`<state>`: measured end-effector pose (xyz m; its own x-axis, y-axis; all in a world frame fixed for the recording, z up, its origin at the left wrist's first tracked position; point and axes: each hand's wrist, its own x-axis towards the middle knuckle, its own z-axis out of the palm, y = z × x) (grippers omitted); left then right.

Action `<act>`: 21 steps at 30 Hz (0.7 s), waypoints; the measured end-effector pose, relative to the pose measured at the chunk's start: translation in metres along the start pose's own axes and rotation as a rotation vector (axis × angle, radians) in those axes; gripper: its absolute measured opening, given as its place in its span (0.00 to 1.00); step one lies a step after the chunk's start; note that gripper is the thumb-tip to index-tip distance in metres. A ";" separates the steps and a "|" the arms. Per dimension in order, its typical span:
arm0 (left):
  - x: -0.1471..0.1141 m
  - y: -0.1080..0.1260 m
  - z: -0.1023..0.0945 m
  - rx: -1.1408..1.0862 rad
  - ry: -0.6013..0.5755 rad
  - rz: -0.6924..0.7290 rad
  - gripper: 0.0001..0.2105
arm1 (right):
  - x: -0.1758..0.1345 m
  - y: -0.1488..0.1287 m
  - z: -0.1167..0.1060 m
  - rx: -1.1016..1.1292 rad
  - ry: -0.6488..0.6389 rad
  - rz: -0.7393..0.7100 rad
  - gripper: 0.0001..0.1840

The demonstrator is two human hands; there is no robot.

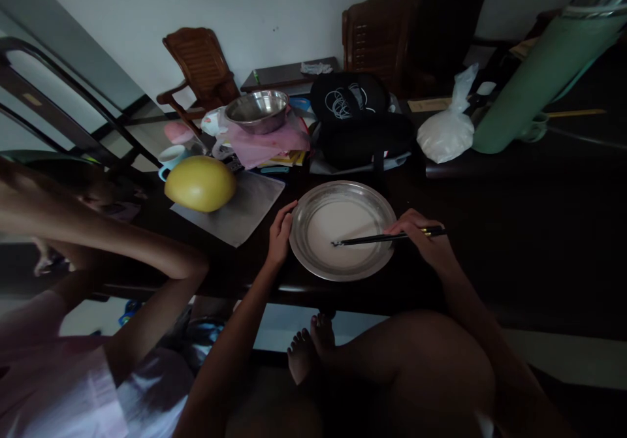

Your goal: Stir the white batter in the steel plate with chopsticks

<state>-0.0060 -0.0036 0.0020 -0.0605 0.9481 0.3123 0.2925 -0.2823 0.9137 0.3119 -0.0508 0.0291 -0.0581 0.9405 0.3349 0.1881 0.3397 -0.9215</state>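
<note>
A round metal basin (pixel 345 192) stands on the dark table in front of me, with a milky white liquid (pixel 337 221) in it. My left hand (pixel 281 232) grips the basin's left rim, fingers along the outside and the thumb side out of clear sight. At the right rim, my right hand (pixel 422 239) is closed around a pair of dark chopsticks (pixel 365 239). Their tips dip into the liquid left of its middle, with a little pale stuff clinging to them.
A yellow pomelo-like fruit (pixel 200 185) rests on a pale sheet (pixel 245 215). Behind are another metal bowl (pixel 255 121), a black case (pixel 362 141), a tied bag of white powder (pixel 447 136) and a tall green flask (pixel 531 85). Another person's arm (pixel 161 258) leans in at left.
</note>
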 end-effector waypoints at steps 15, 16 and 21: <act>-0.001 0.002 0.001 -0.008 0.000 -0.009 0.21 | 0.001 0.000 -0.001 -0.070 0.063 -0.037 0.13; 0.000 0.002 0.001 -0.008 0.001 -0.007 0.21 | 0.001 0.000 -0.001 -0.061 0.116 -0.026 0.15; 0.000 0.001 0.001 -0.013 0.006 -0.019 0.21 | 0.000 0.001 -0.002 -0.002 0.088 -0.014 0.18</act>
<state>-0.0047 -0.0039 0.0027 -0.0721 0.9524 0.2963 0.2788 -0.2660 0.9228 0.3139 -0.0502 0.0290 0.0261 0.9312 0.3636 0.1903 0.3524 -0.9163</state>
